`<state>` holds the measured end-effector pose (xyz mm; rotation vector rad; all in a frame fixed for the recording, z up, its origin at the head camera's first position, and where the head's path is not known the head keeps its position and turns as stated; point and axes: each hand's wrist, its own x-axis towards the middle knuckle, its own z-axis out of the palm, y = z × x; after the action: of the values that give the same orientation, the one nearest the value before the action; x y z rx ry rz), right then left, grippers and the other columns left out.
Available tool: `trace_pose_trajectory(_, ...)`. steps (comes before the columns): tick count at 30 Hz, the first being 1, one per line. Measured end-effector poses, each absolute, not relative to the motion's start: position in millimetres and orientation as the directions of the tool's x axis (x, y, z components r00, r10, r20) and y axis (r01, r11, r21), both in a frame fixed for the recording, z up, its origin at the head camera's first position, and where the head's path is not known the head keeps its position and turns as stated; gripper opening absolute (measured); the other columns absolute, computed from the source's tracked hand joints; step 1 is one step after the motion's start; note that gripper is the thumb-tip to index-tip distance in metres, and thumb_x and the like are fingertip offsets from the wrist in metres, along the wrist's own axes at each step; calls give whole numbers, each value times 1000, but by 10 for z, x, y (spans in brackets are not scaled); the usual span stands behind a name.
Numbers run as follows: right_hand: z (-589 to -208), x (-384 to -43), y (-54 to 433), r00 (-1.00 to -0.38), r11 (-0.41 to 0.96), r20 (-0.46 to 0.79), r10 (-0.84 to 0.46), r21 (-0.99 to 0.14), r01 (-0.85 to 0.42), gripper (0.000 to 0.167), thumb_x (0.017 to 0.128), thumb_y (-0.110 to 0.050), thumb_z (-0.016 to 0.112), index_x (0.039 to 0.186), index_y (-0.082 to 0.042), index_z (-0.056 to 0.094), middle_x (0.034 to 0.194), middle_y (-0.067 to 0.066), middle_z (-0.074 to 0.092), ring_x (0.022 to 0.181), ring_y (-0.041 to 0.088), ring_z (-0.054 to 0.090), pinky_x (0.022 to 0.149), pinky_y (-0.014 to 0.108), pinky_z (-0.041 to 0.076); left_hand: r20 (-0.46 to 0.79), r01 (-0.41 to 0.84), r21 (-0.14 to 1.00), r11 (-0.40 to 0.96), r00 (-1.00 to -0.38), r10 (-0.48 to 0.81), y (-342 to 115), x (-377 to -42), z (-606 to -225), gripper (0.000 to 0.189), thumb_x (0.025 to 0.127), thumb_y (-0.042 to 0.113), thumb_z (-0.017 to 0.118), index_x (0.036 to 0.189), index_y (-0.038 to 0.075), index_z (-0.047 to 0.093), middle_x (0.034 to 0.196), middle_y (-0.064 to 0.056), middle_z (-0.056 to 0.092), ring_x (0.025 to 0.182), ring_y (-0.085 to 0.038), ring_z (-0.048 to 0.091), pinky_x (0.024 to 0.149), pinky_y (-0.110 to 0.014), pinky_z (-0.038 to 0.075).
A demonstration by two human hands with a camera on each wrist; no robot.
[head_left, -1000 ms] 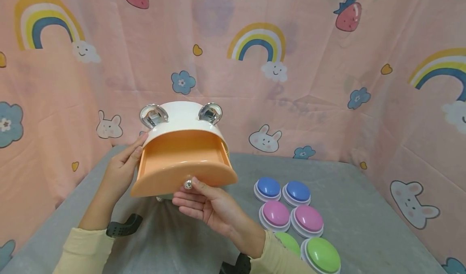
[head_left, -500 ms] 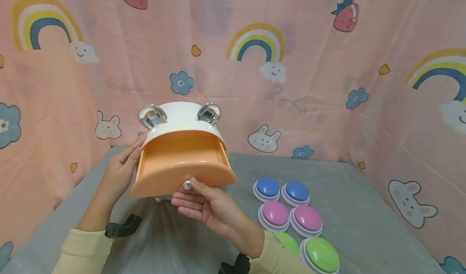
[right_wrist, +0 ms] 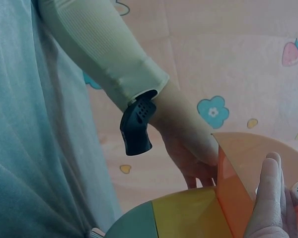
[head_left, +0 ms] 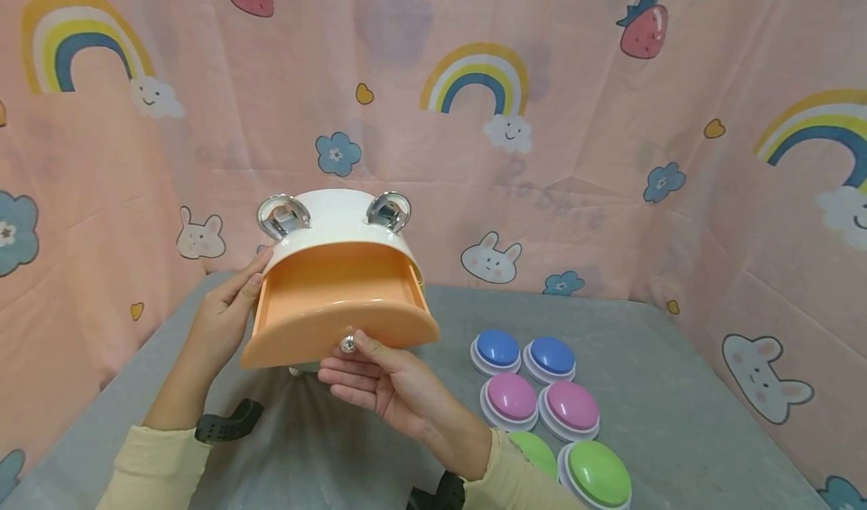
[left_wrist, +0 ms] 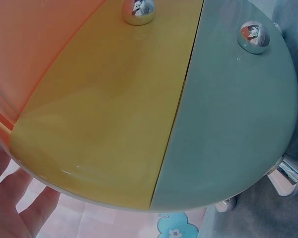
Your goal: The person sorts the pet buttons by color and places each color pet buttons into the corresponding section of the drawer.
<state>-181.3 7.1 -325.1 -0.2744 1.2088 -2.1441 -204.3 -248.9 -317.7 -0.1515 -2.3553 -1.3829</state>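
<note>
A small rounded cabinet with a white shell and two shiny silver ears stands on the table. Its orange top drawer is pulled out, and nothing shows inside. My right hand pinches the silver knob of that drawer between thumb and forefinger, the other fingers extended below. Against the cabinet's left side rests my left hand, its fingers fairly straight along the shell. The left wrist view shows the yellow drawer and the green drawer below, both closed, each with a silver knob.
To the right on the grey table sit pairs of round push buttons: blue, pink and green. My right sleeve partly covers one green button. A patterned pink curtain hangs behind the table.
</note>
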Motion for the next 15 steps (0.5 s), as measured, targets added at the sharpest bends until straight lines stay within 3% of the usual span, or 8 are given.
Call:
trace_pose_trajectory(10,-3253,-1814,67,-768,-357,-131,-627,-828,433,45,101,-34,58,126,3,61,98,4,77,94,14,75,88,30,61,389,288,817,500,-915,-109,-2493,-2043,-3176,49,106,42,41,152,24,41,160,-4,34,149,-32,30,117,-59,32)
trace_pose_trajectory(15,-3238,-1790,118,-768,-269,-135,-626,-887,375,45,101,-30,58,128,6,59,111,14,75,103,21,74,92,35,59,391,288,812,508,-914,-107,-2495,-2039,-3183,49,107,41,40,152,25,41,160,-3,33,149,-32,30,117,-59,32)
